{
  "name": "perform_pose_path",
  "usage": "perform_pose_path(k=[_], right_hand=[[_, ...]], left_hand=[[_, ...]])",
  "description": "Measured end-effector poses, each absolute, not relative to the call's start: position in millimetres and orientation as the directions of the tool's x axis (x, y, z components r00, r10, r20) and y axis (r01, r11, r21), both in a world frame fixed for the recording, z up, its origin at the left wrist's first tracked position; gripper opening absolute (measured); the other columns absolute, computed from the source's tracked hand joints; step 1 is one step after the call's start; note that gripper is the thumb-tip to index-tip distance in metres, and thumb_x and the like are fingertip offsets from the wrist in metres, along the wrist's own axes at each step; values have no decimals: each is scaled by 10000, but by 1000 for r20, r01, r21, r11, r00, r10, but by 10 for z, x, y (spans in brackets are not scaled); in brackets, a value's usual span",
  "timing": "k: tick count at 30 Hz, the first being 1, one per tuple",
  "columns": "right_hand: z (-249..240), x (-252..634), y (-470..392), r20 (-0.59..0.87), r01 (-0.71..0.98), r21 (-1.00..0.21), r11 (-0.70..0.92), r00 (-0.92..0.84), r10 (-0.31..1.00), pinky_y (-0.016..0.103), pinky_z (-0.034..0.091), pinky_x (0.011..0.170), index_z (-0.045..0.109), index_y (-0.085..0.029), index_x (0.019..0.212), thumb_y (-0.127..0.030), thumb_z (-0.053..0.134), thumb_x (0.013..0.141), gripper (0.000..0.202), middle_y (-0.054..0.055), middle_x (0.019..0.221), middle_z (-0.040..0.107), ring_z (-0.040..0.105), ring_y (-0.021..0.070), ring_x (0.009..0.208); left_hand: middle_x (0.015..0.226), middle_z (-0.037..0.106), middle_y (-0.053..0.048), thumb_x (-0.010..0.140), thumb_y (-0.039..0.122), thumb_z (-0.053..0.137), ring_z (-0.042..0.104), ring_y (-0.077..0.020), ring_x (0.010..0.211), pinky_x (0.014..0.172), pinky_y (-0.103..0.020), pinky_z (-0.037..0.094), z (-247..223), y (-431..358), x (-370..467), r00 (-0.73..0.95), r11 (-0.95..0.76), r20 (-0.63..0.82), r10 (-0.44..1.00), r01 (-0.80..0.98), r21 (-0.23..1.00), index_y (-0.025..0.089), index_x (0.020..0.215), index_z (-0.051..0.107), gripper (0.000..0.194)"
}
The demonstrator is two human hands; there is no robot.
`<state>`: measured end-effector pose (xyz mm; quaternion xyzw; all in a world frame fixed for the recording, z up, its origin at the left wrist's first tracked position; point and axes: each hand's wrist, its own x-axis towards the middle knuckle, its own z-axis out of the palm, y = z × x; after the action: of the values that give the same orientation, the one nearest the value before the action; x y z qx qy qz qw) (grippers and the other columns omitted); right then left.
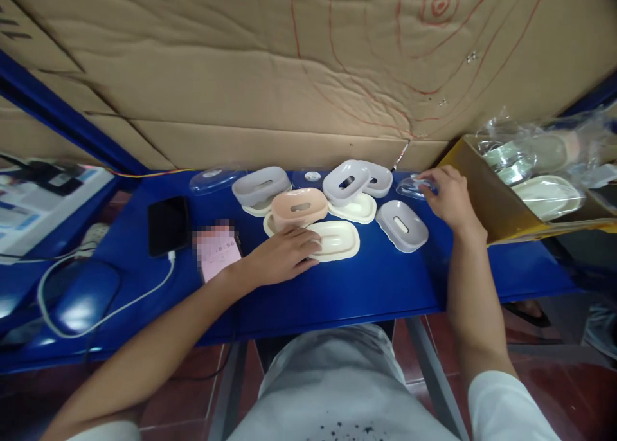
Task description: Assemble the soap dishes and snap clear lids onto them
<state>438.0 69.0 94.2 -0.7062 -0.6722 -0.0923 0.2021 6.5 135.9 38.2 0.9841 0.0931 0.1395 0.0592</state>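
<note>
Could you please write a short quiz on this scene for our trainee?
1. True or false: the right hand is on the peach tray.
2. Multiple choice: the open box stands (a) left of both hands, (b) between the hands, (c) right of both hands.
3. Fill in: the fingers of the left hand lie over one end of a ____-coloured flat piece.

Key: 1. False; it is at a clear plastic piece. 2. c. 3. cream.

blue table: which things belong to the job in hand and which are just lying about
Likely the job:
- cream tray under left hand
- clear lid at right hand
- peach dish
- grey dishes

Likely lying about:
- black device
- pink-screened phone
- white cable
</note>
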Motion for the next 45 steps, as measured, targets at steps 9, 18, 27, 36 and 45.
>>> perform_pose_path(k=[9,18,27,36,45], right_hand=[[911,3470,524,-207,977,88,-192,206,956,451,559,810,729,-180,1203,-560,722,984,439,223,1235,786,771,415,1072],[931,3784,510,-27,990,-140,17,-21,999,424,564,892,598,-204,1447,-366,483,1110,391,165,1265,800,778,357,1094],[872,3889,720,371,999,-43,30,-12,929,547,477,1073,656,-212,1453,-326,424,1101,437,170,1370,770,713,377,1241],[670,4066,886,441,995,-43,-89,99,892,603,358,1192,593,-160,1545,-215,402,1059,526,207,1604,596,529,400,1466],[494,3146,839,267,908,-84,410,-375,887,542,359,1191,595,-242,1563,-273,436,1112,479,128,1624,612,526,340,1475]], left_hand=[[1256,774,-104,1104,258,603,738,-265,1169,1124,-451,541,387,1348,64,930,-971,295,221,181,156,199,1169,733,157],[1521,669,-137,1113,332,573,549,-364,1505,1243,-588,423,535,1438,-8,826,-907,376,421,376,188,245,1386,701,314],[1163,806,-88,1080,391,568,758,-292,1095,1006,-445,562,560,1681,-125,609,-714,373,700,580,392,224,1189,736,261],[1185,778,-96,1105,337,532,713,-294,1180,1096,-491,508,542,1696,-110,555,-750,514,654,565,344,225,1203,706,229],[1336,636,-166,1083,323,594,649,-336,1203,1065,-555,527,449,1711,-91,496,-694,553,670,683,228,226,1167,775,221]])
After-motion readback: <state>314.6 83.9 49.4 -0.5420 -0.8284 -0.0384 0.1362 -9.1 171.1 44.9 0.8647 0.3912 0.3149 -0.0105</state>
